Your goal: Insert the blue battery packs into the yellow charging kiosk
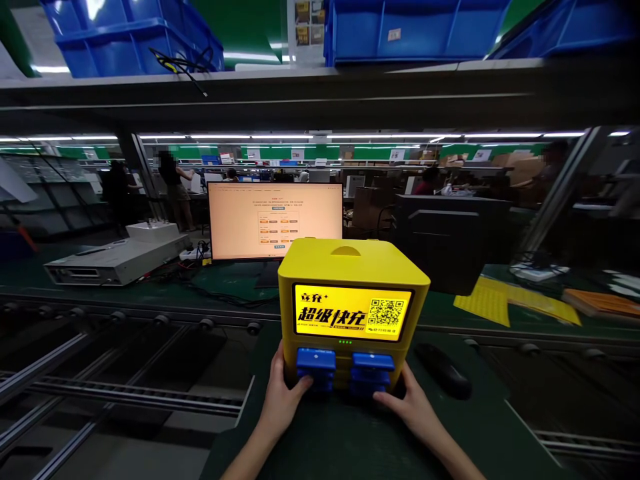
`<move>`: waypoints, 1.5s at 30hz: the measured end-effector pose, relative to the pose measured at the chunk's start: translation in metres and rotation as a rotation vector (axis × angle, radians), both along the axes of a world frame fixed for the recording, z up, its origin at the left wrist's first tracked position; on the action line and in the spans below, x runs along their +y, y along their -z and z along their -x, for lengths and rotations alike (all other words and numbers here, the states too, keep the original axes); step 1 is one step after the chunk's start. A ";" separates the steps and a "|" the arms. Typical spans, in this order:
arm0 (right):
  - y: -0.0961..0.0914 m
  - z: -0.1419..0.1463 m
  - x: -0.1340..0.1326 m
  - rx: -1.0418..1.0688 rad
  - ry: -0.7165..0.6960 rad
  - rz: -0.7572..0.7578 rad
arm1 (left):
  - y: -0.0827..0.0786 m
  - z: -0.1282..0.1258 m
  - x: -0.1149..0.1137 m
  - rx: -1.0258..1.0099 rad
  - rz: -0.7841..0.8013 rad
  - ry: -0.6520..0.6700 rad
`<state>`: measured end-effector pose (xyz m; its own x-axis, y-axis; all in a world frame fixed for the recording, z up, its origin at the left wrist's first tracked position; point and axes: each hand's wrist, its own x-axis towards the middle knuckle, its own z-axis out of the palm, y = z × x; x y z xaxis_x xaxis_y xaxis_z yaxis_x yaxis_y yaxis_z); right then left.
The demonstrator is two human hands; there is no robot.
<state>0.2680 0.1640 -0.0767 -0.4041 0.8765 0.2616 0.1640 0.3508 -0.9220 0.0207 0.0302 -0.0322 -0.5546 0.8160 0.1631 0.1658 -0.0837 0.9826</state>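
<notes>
A: Left hand point(284, 399) cups the lower left corner of the boxy yellow plastic charging station point(353, 293), fingers curled against the left stack of blue power banks point(316, 368) in its slots. Grasping, not clenched.

B: Right hand point(411, 403)?

A: Mirrored. It is pressed to the lower right corner, fingertips at the right stack of blue power banks point(372, 372). The station stands upright on the dark green mat point(350, 440), lit label facing the person.

B: Risks?

A: My judgement: uneven pressure could skew the station on the mat, and a jolt could knock the black oblong device point(443, 371) lying just right of it.

B: Containers?

A: Station slots: filled with the blue banks, count unclear. Blue plastic bins point(415, 30) on the overhead shelf: contents hidden. The monitor point(275, 220) glows behind.
</notes>
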 end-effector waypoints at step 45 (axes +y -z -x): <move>-0.031 0.035 -0.034 0.332 0.237 0.047 | -0.005 -0.017 0.007 0.168 -0.026 -0.147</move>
<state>0.2326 0.1302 -0.0455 -0.0898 0.9493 0.3013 -0.0737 0.2953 -0.9525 0.0378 0.0376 -0.0271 -0.6305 0.7228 0.2831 0.3397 -0.0710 0.9379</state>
